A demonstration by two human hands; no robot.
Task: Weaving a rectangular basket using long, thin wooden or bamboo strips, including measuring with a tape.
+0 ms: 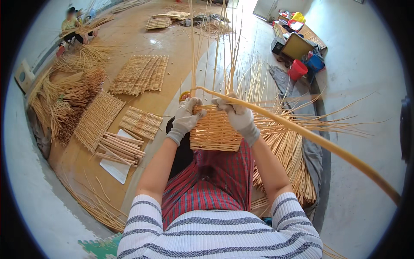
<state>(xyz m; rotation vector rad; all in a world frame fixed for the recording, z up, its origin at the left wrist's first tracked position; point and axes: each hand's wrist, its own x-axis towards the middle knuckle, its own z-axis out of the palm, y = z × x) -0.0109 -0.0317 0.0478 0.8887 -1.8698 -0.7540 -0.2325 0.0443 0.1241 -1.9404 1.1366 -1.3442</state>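
A partly woven wicker panel stands over my lap, long upright rods rising from its far edge. My left hand, in a pale glove, is closed on the panel's upper left corner. At the upper right, my gloved right hand is closed around a thick tan willow rod where it meets the weave. That rod bends at the panel's left upright and sweeps far out to the right. The fingertips of both hands are partly hidden.
Loose rods lie in a heap to my right. Finished woven panels, short sticks and rod bundles cover the floor at left. A red bucket stands far right. Another person sits far left.
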